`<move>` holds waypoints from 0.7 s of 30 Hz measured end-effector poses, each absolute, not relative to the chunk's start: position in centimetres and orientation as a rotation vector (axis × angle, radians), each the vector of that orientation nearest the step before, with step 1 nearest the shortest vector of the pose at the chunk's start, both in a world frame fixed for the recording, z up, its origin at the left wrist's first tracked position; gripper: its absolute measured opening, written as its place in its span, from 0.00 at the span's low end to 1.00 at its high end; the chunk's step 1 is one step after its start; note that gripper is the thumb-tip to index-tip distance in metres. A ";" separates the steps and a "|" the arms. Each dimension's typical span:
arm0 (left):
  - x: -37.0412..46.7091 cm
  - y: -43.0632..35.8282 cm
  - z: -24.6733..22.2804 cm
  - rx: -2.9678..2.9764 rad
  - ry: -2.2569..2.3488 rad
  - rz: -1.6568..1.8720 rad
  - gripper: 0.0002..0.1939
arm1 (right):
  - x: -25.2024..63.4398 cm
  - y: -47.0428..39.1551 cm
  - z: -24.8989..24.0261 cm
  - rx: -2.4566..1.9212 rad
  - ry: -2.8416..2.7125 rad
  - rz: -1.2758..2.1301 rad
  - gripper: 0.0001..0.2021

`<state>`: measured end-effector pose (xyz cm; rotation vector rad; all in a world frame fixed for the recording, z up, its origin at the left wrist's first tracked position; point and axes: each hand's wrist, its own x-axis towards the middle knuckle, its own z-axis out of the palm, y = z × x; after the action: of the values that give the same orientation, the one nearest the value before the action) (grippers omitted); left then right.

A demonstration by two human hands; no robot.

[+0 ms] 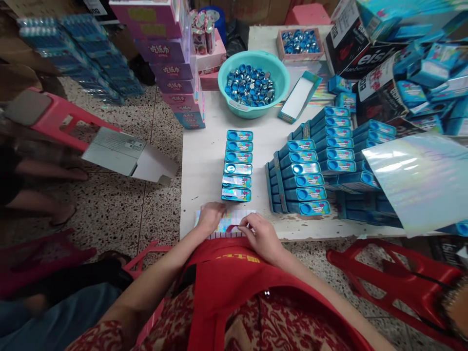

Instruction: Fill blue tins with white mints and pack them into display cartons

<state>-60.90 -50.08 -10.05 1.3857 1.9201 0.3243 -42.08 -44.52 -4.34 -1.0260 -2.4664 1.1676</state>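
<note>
My right hand (261, 236) is closed, thumb and forefinger pinching the end of a curled dark red strip (232, 227). Under both hands, at the table's front edge, lies a shiny sheet of stickers (224, 225). My left hand (211, 218) rests over the sheet's left part with bent fingers, close to the nearest tin; its fingertips are partly hidden. Just beyond stands a row of blue tins (237, 157) lettered "Caramelo Macizo", each with a round recess at its left end. Shiny strips cover part of the nearest two.
More blue tins (307, 180) are stacked to the right. Behind are a turquoise basin (254, 109) of blue-and-silver caps, a tray (300, 56) of caps and an open box (300, 97). Stacked cartons (171, 70) stand back left; a shiny sheet (420, 185) overhangs the right.
</note>
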 end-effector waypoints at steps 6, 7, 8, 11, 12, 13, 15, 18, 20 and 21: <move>-60.5 -51.8 -2.3 1.085 1.475 0.925 0.18 | -42.3 -43.2 2.0 -1.006 -2.097 1.451 0.05; -60.4 -51.4 -1.5 1.033 1.488 0.921 0.15 | -42.7 -42.9 2.3 -1.031 -2.042 1.461 0.05; -60.4 -50.9 -0.8 0.984 1.507 0.913 0.13 | -43.2 -42.5 2.4 -1.067 -1.986 1.458 0.05; -61.4 -48.5 0.5 0.968 1.567 0.899 0.14 | -45.1 -41.1 1.8 -1.179 -1.839 1.343 0.05; -62.0 -47.6 0.8 1.011 1.596 0.891 0.14 | -45.9 -40.6 1.4 -1.203 -1.806 1.280 0.05; -62.7 -46.6 1.0 1.064 1.629 0.883 0.15 | -46.6 -40.0 1.0 -1.217 -1.786 1.214 0.05; -64.2 -44.8 1.2 1.170 1.700 0.859 0.15 | -47.9 -38.8 0.3 -1.224 -1.781 1.095 0.05; -65.9 -42.6 0.9 1.235 1.762 0.772 0.18 | -49.3 -37.3 -0.5 -1.259 -1.816 0.973 0.06; -66.5 -41.6 0.5 1.184 1.730 0.749 0.19 | -49.8 -36.7 -0.9 -1.308 -1.829 0.933 0.06; -66.6 -41.3 0.3 1.144 1.701 0.759 0.17 | -50.0 -36.5 -1.1 -1.333 -1.828 0.924 0.06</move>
<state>-66.64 -41.33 0.29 1.1440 1.7012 0.7589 -49.98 -36.52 -1.09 -1.3328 -1.8280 0.9241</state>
